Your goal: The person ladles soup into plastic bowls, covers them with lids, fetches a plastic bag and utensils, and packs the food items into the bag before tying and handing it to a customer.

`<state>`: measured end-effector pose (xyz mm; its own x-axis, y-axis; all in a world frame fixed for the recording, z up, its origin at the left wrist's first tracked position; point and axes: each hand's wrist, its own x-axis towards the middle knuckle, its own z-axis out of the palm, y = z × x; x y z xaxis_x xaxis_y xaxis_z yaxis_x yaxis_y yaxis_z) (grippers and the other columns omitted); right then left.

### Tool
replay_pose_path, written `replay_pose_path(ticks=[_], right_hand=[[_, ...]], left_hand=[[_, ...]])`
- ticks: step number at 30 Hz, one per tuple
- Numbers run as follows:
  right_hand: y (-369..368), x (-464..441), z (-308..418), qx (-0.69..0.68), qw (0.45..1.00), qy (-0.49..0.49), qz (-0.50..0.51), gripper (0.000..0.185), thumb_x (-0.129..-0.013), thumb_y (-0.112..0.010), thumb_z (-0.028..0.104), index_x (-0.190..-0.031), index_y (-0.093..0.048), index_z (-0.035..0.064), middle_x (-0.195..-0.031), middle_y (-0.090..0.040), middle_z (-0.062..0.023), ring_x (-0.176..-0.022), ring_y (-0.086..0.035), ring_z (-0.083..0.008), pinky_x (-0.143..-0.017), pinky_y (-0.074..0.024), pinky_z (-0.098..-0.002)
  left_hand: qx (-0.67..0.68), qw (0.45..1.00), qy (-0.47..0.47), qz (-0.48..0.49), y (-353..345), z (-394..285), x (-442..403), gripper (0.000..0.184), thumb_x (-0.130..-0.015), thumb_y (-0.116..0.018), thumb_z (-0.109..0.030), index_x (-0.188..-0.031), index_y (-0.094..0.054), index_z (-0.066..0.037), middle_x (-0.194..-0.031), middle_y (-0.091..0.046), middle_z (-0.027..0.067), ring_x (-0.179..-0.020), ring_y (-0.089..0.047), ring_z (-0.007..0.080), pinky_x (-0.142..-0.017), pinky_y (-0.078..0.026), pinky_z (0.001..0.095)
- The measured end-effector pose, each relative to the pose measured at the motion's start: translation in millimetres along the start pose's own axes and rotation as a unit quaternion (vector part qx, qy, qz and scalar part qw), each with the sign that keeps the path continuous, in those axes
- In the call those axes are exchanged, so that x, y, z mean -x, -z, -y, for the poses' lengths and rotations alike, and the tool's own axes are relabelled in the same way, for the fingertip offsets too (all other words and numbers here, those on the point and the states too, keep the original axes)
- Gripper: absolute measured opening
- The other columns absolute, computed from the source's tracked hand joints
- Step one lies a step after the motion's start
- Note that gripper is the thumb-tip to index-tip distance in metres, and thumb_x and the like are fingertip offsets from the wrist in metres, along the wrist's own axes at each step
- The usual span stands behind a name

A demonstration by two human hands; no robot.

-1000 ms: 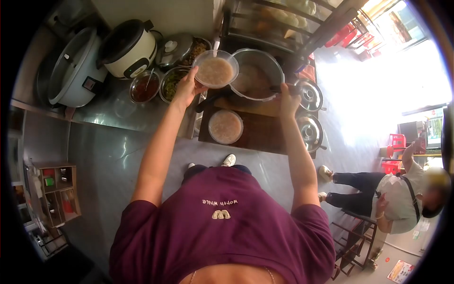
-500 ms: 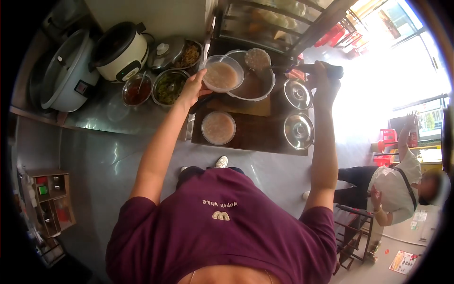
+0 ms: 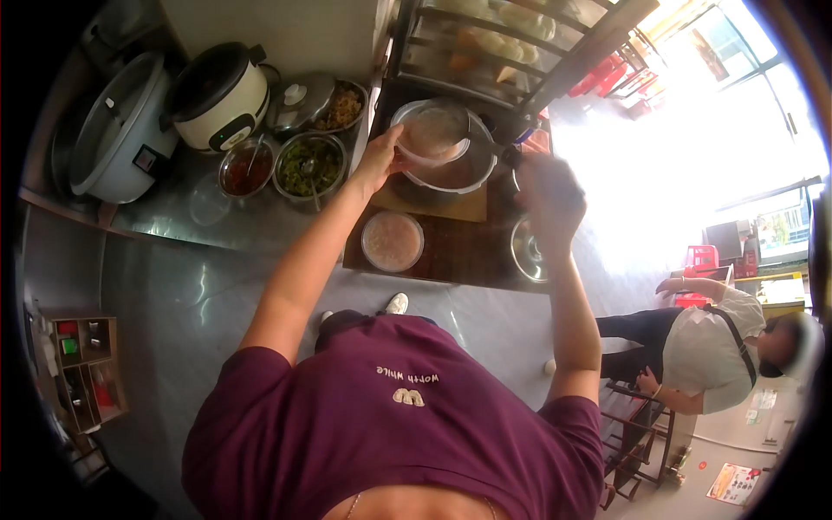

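Note:
My left hand (image 3: 380, 162) grips a clear plastic bowl (image 3: 428, 143) of pinkish-brown porridge by its left side, over the rim of a large metal pot (image 3: 468, 178). My right hand (image 3: 552, 192), a little blurred, is closed on the dark handle of a ladle (image 3: 452, 121). The ladle's head is blurred and tilted over the bowl. On the dark wooden surface, nearer to me, stands a second round bowl (image 3: 393, 242) with similar porridge. A metal lid (image 3: 529, 251) lies at the right, partly hidden by my right forearm.
Left of the pot are a dish of greens (image 3: 303, 169), a dish of red sauce (image 3: 243, 169), a lidded metal pan (image 3: 299, 100), a cream rice cooker (image 3: 227, 121) and a large grey cooker (image 3: 121, 143). Another person (image 3: 711, 347) stands at the right beside a rack.
The ladle came up out of the pot with porridge, then swung left over the bowl and tipped. My left hand moved the bowl further over the pot. The other person's raised arm has lowered.

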<state>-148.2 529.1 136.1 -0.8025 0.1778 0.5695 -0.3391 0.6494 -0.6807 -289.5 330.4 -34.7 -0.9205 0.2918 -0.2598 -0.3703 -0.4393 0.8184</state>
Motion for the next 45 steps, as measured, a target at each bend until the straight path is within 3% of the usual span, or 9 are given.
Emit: replay_pose_path(ticks=[3, 9, 13, 24, 25, 29, 35, 37, 45], right_hand=[[2.8, 18.6, -4.8, 0.063, 0.954, 0.283, 0.082, 0.028, -0.064, -0.072, 0.000, -0.089, -0.062, 0.0041, -0.070, -0.058, -0.0087, -0.054, -0.058, -0.0188, -0.046, -0.0434, -0.0273], [6.4, 19.0, -14.3, 0.044, 0.944, 0.327, 0.025, 0.029, -0.064, -0.071, -0.002, -0.091, -0.063, 0.0034, -0.070, -0.059, -0.0081, -0.055, -0.058, -0.0172, -0.046, -0.0440, -0.0257], [20.6, 4.4, -15.2, -0.161, 0.979, -0.079, -0.099, 0.013, -0.080, -0.060, 0.003, -0.091, -0.060, -0.0044, -0.067, -0.062, -0.0091, -0.049, -0.057, -0.0135, -0.046, -0.0458, -0.0226], [-4.5, 7.7, -93.7, -0.109, 0.980, -0.148, -0.071, 0.016, -0.078, -0.066, 0.010, -0.092, -0.063, 0.0022, -0.075, -0.065, -0.0066, -0.054, -0.060, -0.0116, -0.052, -0.0483, -0.0233], [-17.3, 16.2, -120.5, -0.047, 0.998, 0.014, -0.044, 0.019, -0.075, -0.069, 0.008, -0.092, -0.063, 0.0026, -0.081, -0.065, -0.0053, -0.061, -0.061, -0.0109, -0.056, -0.0481, -0.0241], [-53.9, 27.8, -131.7, 0.040, 0.995, 0.085, 0.023, 0.019, -0.072, -0.069, 0.007, -0.089, -0.063, 0.0031, -0.076, -0.062, -0.0090, -0.065, -0.063, -0.0170, -0.057, -0.0485, -0.0273], [-81.4, 50.9, -150.8, 0.002, 1.000, 0.009, 0.021, 0.017, -0.072, -0.069, 0.011, -0.087, -0.063, 0.0056, -0.076, -0.063, -0.0097, -0.067, -0.063, -0.0217, -0.062, -0.0491, -0.0294], [-84.0, 44.9, -141.9, -0.026, 0.983, -0.173, -0.049, 0.017, -0.075, -0.067, 0.016, -0.086, -0.064, 0.0030, -0.073, -0.064, -0.0065, -0.067, -0.061, -0.0131, -0.065, -0.0480, -0.0271], [-33.4, 9.3, -111.4, -0.168, 0.951, -0.248, -0.073, 0.021, -0.079, -0.066, 0.016, -0.088, -0.061, -0.0024, -0.060, -0.059, -0.0082, -0.044, -0.054, -0.0120, -0.040, -0.0406, -0.0221]], left_hand=[[-0.006, 1.000, -0.003, -0.007, 2.2, -3.3, 2.7, 0.051, -0.088, -0.048, -0.044, -0.118, -0.049, -0.003, -0.098, -0.060, 0.0101, -0.082, -0.061, 0.0189, -0.069, -0.052, 0.0305], [-0.006, 1.000, -0.011, -0.018, 7.4, -2.0, 2.5, 0.050, -0.089, -0.047, -0.043, -0.120, -0.048, -0.003, -0.104, -0.060, 0.0115, -0.087, -0.061, 0.0200, -0.072, -0.052, 0.0326], [-0.002, 0.999, -0.024, -0.028, 8.9, -3.1, 8.6, 0.050, -0.089, -0.048, -0.043, -0.119, -0.048, -0.003, -0.105, -0.059, 0.0122, -0.088, -0.061, 0.0201, -0.072, -0.053, 0.0336], [0.006, 0.997, -0.030, -0.067, 31.7, -6.7, 18.7, 0.048, -0.087, -0.048, -0.041, -0.118, -0.047, -0.003, -0.102, -0.058, 0.0112, -0.086, -0.060, 0.0203, -0.072, -0.053, 0.0347], [0.011, 0.997, -0.034, -0.068, 33.6, -8.7, 19.0, 0.049, -0.087, -0.049, -0.041, -0.117, -0.047, -0.003, -0.101, -0.058, 0.0110, -0.086, -0.060, 0.0201, -0.072, -0.053, 0.0352], [0.019, 0.996, -0.038, -0.082, 49.1, -8.1, 25.7, 0.049, -0.086, -0.051, -0.041, -0.116, -0.047, -0.002, -0.098, -0.057, 0.0099, -0.084, -0.059, 0.0186, -0.068, -0.054, 0.0344], [0.020, 0.994, -0.054, -0.094, 57.4, -12.8, 37.7, 0.049, -0.086, -0.052, -0.041, -0.116, -0.048, -0.002, -0.100, -0.057, 0.0102, -0.083, -0.059, 0.0178, -0.065, -0.055, 0.0310], [0.011, 0.994, -0.055, -0.092, 60.2, -13.5, 39.7, 0.052, -0.085, -0.053, -0.043, -0.117, -0.046, -0.002, -0.103, -0.057, 0.0103, -0.088, -0.060, 0.0191, -0.066, -0.055, 0.0323], [0.009, 0.994, -0.050, -0.100, 64.9, -8.1, 44.3, 0.047, -0.087, -0.051, -0.041, -0.116, -0.049, -0.003, -0.100, -0.058, 0.0098, -0.085, -0.059, 0.0174, -0.065, -0.055, 0.0313]])
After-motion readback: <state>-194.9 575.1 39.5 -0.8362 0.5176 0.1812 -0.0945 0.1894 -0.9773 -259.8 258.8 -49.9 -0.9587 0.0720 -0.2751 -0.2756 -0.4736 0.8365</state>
